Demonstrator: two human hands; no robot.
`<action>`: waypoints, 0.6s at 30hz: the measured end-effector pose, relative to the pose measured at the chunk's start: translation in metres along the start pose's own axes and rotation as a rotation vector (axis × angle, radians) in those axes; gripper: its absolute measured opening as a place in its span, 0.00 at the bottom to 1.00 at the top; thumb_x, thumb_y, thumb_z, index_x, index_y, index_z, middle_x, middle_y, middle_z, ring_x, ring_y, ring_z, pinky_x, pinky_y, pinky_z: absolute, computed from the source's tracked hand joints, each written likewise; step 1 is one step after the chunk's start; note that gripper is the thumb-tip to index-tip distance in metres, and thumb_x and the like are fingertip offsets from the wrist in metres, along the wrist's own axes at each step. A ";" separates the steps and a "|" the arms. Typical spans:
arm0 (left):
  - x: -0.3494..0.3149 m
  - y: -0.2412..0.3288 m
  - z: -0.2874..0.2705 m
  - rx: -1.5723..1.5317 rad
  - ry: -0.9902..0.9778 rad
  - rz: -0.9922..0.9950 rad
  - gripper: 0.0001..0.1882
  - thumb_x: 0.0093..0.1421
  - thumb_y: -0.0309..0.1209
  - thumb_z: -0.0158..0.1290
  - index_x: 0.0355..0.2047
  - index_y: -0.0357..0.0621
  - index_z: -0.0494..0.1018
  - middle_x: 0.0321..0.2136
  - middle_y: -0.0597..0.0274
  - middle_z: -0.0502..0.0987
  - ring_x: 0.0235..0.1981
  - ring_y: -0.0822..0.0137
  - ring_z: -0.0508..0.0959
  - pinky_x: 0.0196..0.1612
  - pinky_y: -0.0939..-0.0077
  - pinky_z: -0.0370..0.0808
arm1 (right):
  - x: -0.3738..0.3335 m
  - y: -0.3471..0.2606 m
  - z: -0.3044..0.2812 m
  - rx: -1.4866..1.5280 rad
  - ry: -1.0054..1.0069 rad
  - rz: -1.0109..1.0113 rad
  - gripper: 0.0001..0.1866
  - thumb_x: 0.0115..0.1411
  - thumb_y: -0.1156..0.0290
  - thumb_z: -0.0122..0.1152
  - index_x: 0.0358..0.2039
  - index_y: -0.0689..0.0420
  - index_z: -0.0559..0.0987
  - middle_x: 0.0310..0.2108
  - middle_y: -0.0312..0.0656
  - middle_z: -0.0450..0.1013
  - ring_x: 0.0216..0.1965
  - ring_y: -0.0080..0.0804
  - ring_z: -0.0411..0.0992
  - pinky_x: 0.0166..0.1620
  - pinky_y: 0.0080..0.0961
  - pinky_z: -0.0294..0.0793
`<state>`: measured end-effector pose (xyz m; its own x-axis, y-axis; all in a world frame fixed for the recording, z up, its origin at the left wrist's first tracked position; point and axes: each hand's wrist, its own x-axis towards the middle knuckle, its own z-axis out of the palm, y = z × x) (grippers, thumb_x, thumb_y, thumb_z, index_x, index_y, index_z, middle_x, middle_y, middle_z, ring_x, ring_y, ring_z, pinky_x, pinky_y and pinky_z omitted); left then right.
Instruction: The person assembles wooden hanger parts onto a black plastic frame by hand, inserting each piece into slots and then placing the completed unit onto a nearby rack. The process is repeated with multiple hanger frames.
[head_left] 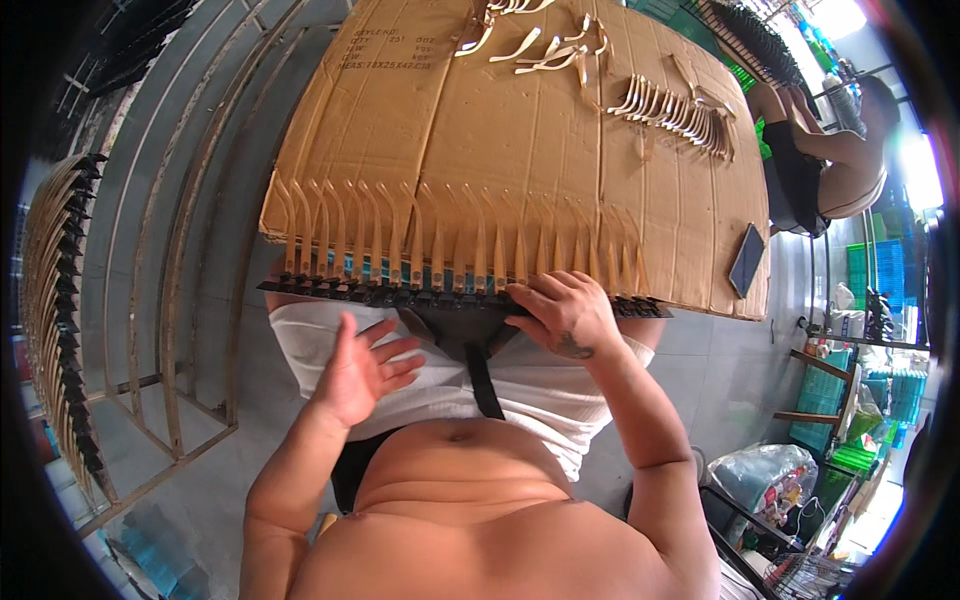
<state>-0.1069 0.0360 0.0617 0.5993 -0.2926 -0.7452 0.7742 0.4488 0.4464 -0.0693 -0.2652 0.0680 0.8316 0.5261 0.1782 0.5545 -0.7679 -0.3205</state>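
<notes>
From where I stand, the right hand (567, 312) is pinching the black strip (350, 294), fingers over it and thumb on its near side. The strip lies along the near edge of the cardboard-covered counter (500, 130), bearing a row of amber curved pieces (480, 258) that point away. The left hand (365, 372) is held apart from it, fingers spread. A dark phone (746, 262) lies at the right; loose pale pieces (516, 44) sit far off.
</notes>
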 end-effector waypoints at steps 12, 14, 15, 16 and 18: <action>0.070 -0.035 0.060 -0.158 0.152 0.134 0.13 0.59 0.46 0.49 0.39 0.55 0.70 0.35 0.64 0.78 0.36 0.67 0.79 0.39 0.70 0.77 | -0.065 0.009 -0.038 -0.088 0.438 0.309 0.28 0.43 0.60 0.71 0.46 0.54 0.76 0.47 0.43 0.72 0.50 0.42 0.69 0.51 0.35 0.68; 0.061 -0.025 0.059 -0.130 0.137 0.173 0.14 0.59 0.46 0.49 0.41 0.55 0.71 0.37 0.63 0.79 0.37 0.67 0.80 0.36 0.72 0.78 | -0.122 0.052 -0.025 0.038 0.871 0.584 0.32 0.54 0.62 0.65 0.56 0.60 0.66 0.50 0.48 0.69 0.53 0.42 0.66 0.53 0.32 0.65; 0.057 -0.022 0.056 -0.126 0.117 0.200 0.15 0.59 0.46 0.48 0.43 0.55 0.71 0.38 0.62 0.79 0.37 0.67 0.80 0.35 0.73 0.78 | -0.147 0.062 -0.020 0.392 0.728 0.703 0.30 0.59 0.61 0.59 0.58 0.61 0.64 0.51 0.46 0.69 0.53 0.40 0.67 0.52 0.31 0.66; 0.052 -0.017 0.054 -0.133 0.101 0.223 0.16 0.59 0.46 0.48 0.44 0.55 0.71 0.38 0.62 0.79 0.37 0.68 0.80 0.33 0.76 0.79 | -0.169 0.074 -0.014 0.701 0.580 0.865 0.29 0.63 0.59 0.53 0.60 0.62 0.61 0.51 0.44 0.68 0.52 0.38 0.67 0.51 0.29 0.66; 0.037 0.000 0.051 -0.080 0.059 0.226 0.18 0.60 0.46 0.46 0.45 0.53 0.71 0.38 0.60 0.79 0.38 0.67 0.80 0.37 0.72 0.78 | -0.173 0.054 0.002 1.633 0.398 0.773 0.28 0.65 0.56 0.47 0.58 0.61 0.63 0.49 0.51 0.69 0.47 0.49 0.71 0.46 0.42 0.72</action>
<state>-0.0743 -0.0181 0.0596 0.7404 -0.1282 -0.6599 0.6018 0.5636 0.5658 -0.1834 -0.3973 0.0180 0.9459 -0.0203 -0.3240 -0.2835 0.4342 -0.8550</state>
